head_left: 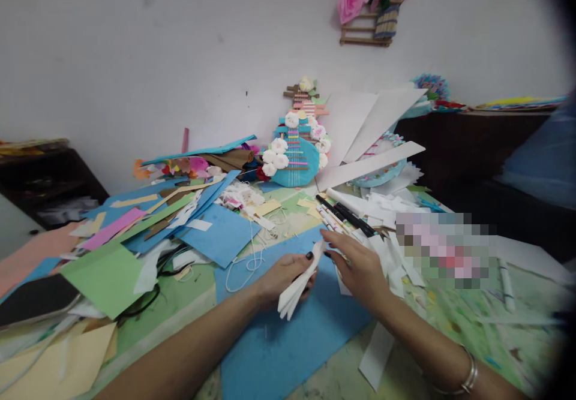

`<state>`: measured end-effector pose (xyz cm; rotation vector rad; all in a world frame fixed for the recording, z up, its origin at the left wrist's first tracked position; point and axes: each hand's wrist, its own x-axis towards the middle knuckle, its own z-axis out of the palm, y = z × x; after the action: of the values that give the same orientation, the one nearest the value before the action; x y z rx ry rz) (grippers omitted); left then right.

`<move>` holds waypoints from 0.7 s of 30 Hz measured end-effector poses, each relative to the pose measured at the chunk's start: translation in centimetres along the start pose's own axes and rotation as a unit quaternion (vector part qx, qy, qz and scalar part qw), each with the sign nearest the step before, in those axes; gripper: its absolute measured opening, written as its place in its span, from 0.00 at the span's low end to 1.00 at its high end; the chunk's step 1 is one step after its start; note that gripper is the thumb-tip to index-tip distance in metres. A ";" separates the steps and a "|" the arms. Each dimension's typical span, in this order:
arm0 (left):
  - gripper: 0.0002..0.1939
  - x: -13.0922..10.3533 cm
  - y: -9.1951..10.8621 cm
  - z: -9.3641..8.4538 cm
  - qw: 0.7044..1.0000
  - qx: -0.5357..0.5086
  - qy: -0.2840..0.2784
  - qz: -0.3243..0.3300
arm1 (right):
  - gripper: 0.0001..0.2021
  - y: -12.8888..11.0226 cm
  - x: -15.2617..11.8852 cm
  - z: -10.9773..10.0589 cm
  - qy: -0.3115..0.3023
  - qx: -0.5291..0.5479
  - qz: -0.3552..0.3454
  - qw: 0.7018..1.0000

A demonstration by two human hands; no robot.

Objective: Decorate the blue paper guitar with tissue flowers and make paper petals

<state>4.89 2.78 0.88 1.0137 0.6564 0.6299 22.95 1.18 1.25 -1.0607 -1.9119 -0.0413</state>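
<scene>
Over a large blue sheet [288, 352], my left hand [288, 275] pinches a folded white paper piece [294, 295], its layers fanned out toward the lower left. My right hand [357, 265] is at the upper end of the white piece, thumb and index finger bent toward it. A small thing shows between these fingers, too small to name. Behind the hands lie black markers [344, 215] and white-barrelled pens.
Coloured paper, a green sheet [105, 274] among it, covers the left side. White string [243, 274] curls beside the blue sheet. A blue lute-shaped craft [294, 160] with white flowers leans on the wall. White paper strips [391, 262] lie at right.
</scene>
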 end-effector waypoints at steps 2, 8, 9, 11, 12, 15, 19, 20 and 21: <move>0.19 -0.2 0.0 -0.2 0.999 -0.011 0.015 0.031 | 0.13 0.8 0.3 -0.8 -0.039 -0.054 0.066 0.996; 0.21 -0.7 0.6 -0.9 0.991 -0.029 0.095 0.087 | 0.06 2.4 0.7 -2.4 -0.282 -0.153 0.241 0.916; 0.21 -0.8 0.7 -0.9 0.989 -0.032 0.112 0.095 | 0.08 2.4 0.9 -2.4 -0.294 -0.157 0.246 0.910; 0.22 -0.8 0.9 -0.9 0.984 -0.028 0.138 0.113 | 0.11 2.1 1.1 -2.3 -0.313 -0.167 0.249 0.901; 0.23 -0.7 1.0 -0.9 0.982 -0.023 0.145 0.122 | 0.13 2.0 1.1 -2.2 -0.320 -0.173 0.246 0.899; 0.23 -0.7 1.1 -1.0 0.977 -0.021 0.149 0.153 | 0.18 2.1 1.1 -2.3 -0.288 -0.182 0.227 0.913; 0.23 -0.9 1.3 -1.0 0.974 -0.039 0.144 0.170 | 0.17 2.5 0.7 -3.2 -0.169 -0.104 0.234 0.952; 0.23 -0.9 1.4 -1.0 0.974 -0.046 0.144 0.170 | 0.17 2.5 0.6 -3.5 -0.140 -0.075 0.245 0.956; 0.23 -1.0 1.5 -0.9 0.973 -0.054 0.146 0.171 | 0.18 2.3 0.6 -3.7 -0.116 -0.047 0.256 0.958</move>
<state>3.29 3.14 2.10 0.9482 0.7008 1.1203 26.99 1.43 2.98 -1.6589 -1.7915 0.3009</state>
